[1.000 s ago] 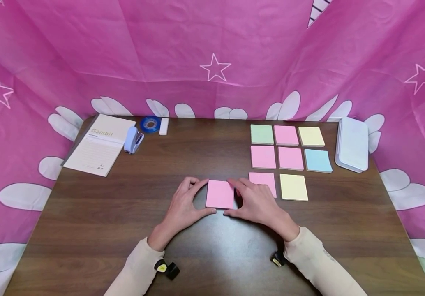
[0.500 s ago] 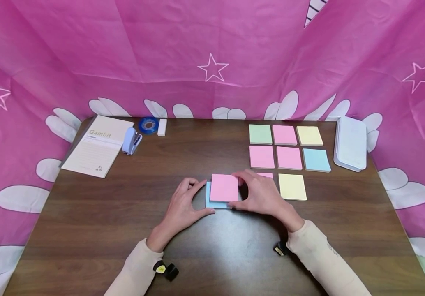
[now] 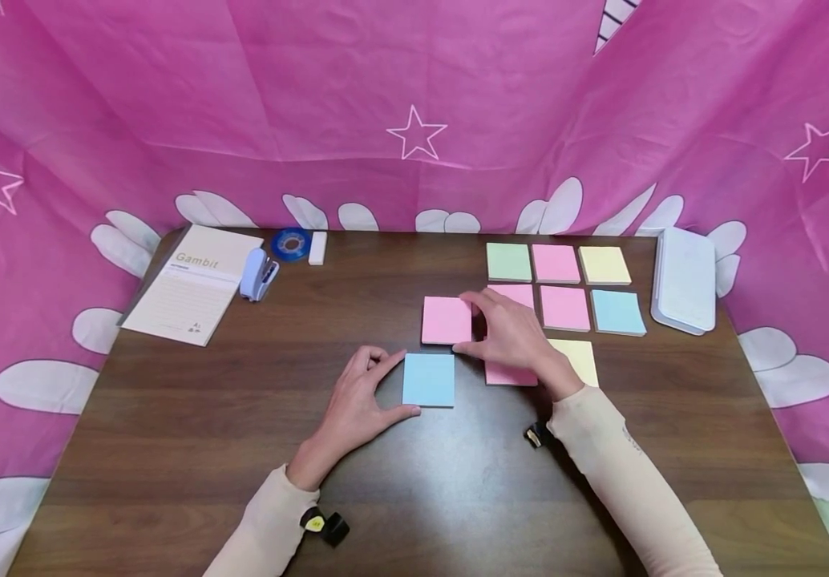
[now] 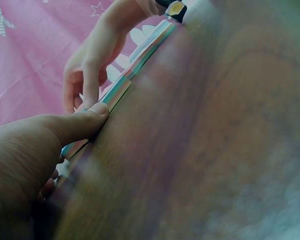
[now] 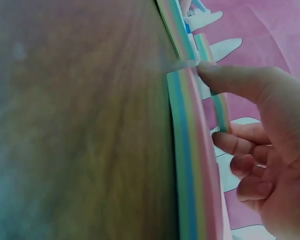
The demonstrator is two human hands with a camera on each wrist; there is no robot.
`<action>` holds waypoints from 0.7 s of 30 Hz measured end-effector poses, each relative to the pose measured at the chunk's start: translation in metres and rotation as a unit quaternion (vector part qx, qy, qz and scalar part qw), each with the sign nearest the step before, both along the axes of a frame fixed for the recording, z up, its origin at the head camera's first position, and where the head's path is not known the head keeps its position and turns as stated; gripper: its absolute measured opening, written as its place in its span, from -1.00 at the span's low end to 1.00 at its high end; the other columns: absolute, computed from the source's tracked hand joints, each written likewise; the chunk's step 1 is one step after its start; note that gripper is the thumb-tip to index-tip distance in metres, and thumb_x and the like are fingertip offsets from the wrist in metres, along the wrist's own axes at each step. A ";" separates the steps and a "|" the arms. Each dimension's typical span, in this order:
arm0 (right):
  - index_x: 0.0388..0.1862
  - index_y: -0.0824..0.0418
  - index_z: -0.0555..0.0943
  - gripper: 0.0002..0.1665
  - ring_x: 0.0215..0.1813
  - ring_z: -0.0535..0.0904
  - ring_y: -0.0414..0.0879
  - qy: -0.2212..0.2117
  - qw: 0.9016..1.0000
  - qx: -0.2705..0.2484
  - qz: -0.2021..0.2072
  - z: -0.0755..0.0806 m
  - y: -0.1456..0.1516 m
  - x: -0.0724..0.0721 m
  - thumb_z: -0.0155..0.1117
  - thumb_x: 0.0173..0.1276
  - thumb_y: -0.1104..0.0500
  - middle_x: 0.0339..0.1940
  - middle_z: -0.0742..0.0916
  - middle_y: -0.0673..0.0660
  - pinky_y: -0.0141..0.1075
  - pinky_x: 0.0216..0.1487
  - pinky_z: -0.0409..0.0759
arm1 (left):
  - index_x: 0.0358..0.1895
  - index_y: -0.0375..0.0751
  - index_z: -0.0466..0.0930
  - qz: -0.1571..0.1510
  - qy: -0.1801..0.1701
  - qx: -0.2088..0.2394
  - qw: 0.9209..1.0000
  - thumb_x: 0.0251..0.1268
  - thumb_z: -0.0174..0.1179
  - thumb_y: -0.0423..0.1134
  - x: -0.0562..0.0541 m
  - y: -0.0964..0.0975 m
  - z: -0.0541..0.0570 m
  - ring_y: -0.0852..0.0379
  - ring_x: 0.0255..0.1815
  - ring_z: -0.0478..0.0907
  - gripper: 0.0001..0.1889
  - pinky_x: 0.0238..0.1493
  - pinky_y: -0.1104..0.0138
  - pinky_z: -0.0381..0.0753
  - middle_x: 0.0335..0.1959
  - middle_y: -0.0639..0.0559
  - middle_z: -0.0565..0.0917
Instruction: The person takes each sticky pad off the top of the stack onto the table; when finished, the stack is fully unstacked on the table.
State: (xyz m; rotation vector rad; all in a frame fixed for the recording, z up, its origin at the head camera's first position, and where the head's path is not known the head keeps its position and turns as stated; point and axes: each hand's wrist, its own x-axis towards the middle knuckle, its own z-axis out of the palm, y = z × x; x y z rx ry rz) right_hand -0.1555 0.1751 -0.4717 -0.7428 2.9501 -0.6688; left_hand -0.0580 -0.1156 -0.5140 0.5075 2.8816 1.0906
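In the head view my left hand grips a blue sticky note pad by its left side, index finger at the far corner and thumb at the near one. The left wrist view shows that thumb against the pad's striped edge. My right hand pinches a pink sticky note pad between thumb and index finger, just beyond the blue pad. Behind this hand, two more pink pads and a yellow pad are partly hidden.
Further pads stand in rows at the back right: green, pink, yellow and blue. A white case lies beside them. At the left are a notebook, stapler, blue tape roll and white eraser.
My right hand has lifted the pink pad off the blue one and carried it away from me and slightly right, uncovering the blue pad. My left hand has stayed in place.
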 end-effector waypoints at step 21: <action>0.61 0.26 0.56 0.02 -0.28 0.49 -0.05 0.012 1.000 -0.008 -0.018 -0.002 0.000 0.008 0.70 0.33 -0.20 -0.05 0.62 0.15 -0.20 -0.34 0.44 | 0.59 -0.09 0.58 0.012 -0.010 -0.018 1.000 0.09 0.73 0.22 0.000 0.003 -0.001 -0.08 0.20 0.42 0.00 0.13 0.02 0.50 0.23 -0.10 0.49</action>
